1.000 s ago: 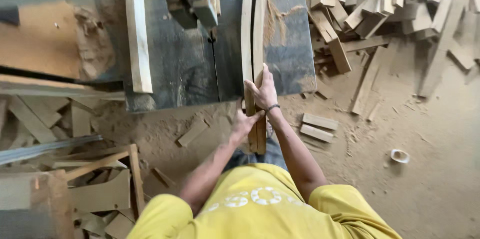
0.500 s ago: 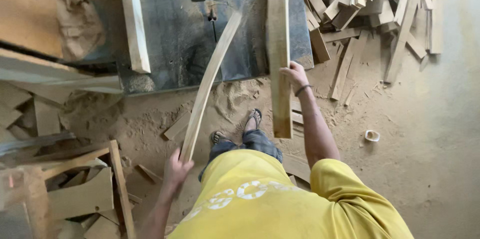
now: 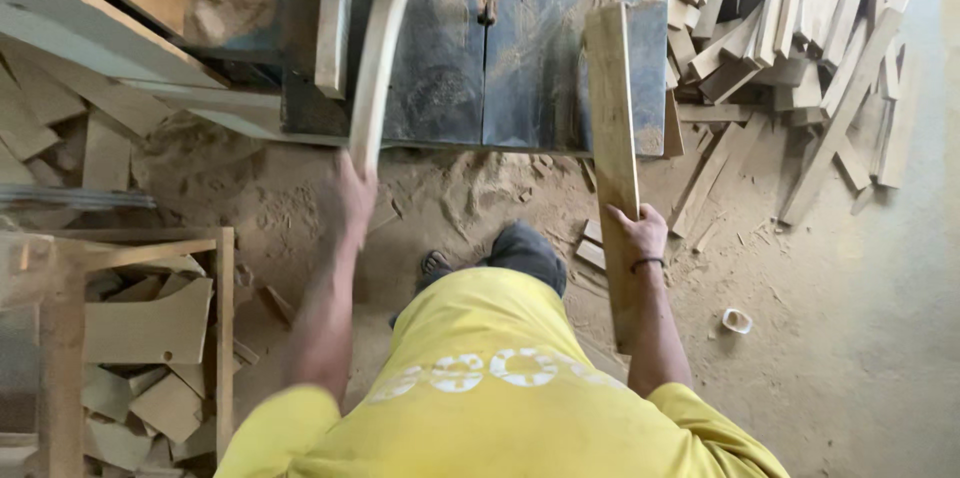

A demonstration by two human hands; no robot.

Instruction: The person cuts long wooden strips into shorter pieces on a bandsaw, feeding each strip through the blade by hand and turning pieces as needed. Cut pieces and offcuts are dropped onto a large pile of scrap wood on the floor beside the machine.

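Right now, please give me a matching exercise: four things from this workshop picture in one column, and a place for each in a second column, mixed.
Things:
1. curved wood strip
2. straight plank
3. pile of wood offcuts
4. small white cup

Places:
A. heaped on the floor at upper right
B. gripped by the left hand
C. alone on the sandy floor at right
D. held by the right hand, far end on the dark saw table

Pairs: 1-B, 2-D, 3-A, 4-C
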